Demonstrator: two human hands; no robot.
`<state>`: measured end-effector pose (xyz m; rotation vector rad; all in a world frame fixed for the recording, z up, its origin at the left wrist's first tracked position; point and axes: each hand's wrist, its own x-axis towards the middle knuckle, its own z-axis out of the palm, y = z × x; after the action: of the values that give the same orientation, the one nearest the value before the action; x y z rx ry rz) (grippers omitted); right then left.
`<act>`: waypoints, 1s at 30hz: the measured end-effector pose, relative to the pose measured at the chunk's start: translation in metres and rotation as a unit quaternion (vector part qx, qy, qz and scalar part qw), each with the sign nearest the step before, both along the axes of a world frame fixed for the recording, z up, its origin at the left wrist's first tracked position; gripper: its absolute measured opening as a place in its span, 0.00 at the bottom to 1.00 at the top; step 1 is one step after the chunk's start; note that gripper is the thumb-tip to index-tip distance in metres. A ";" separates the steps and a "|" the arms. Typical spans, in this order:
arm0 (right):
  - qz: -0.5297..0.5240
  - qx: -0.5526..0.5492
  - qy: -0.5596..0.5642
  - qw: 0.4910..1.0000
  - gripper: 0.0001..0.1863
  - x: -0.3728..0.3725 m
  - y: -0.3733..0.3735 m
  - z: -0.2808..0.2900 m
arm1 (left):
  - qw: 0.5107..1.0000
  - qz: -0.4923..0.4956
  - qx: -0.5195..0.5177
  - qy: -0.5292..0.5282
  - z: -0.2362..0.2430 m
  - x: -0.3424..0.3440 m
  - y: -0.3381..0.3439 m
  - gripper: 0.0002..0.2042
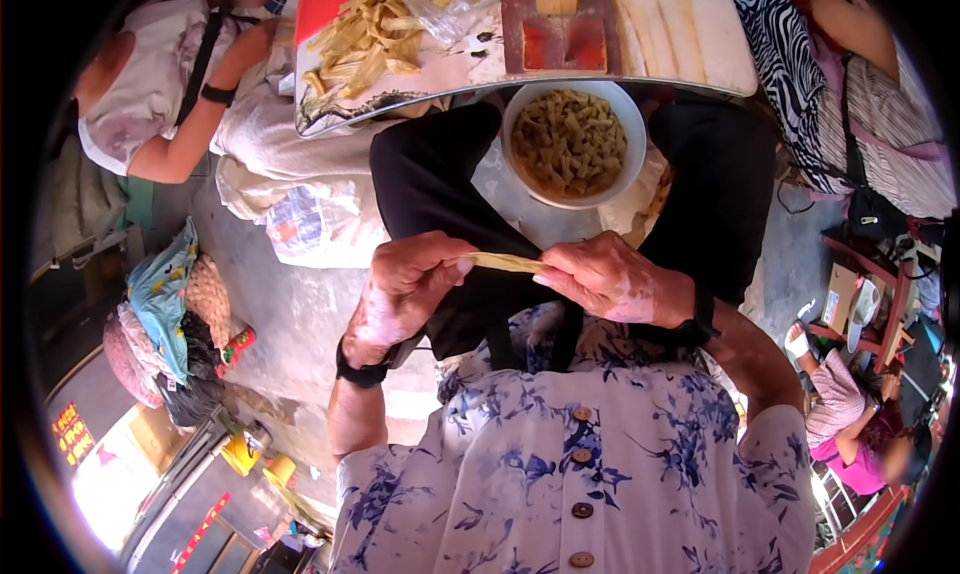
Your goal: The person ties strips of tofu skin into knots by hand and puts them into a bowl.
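Note:
My left hand (405,286) pinches one end of a flat, pale yellow dried strip (503,262) that looks like a husk or dried leaf. At its other end my right hand (612,277) grips it between thumb and fingers. The strip is stretched nearly level between both hands, above my lap. Beyond it, between my knees, is a white bowl (638,146) of short yellow-brown pieces (568,142). A heap of similar long strips (365,49) lies on the table, beside a clear plastic bag (455,2) with more strips in it.
The low table (685,34) ends just past the bowl; a brown board (520,39) with a red patch lies on it. Other people sit at the far left (160,84) and far right (885,114). A pale cloth sack (275,139) and bundled bags (165,304) are on my left.

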<state>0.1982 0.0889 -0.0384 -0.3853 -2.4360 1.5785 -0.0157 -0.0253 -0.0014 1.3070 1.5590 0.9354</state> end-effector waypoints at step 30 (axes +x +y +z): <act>0.095 -0.040 0.055 0.993 0.07 -0.029 0.008 0.032 | 0.988 -0.106 -0.023 0.111 0.061 -0.040 -0.041 0.05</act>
<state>0.1696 0.0973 -0.0062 -0.0763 -2.3915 1.7271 -0.0557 -0.0660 0.0600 1.5522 1.5602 0.6353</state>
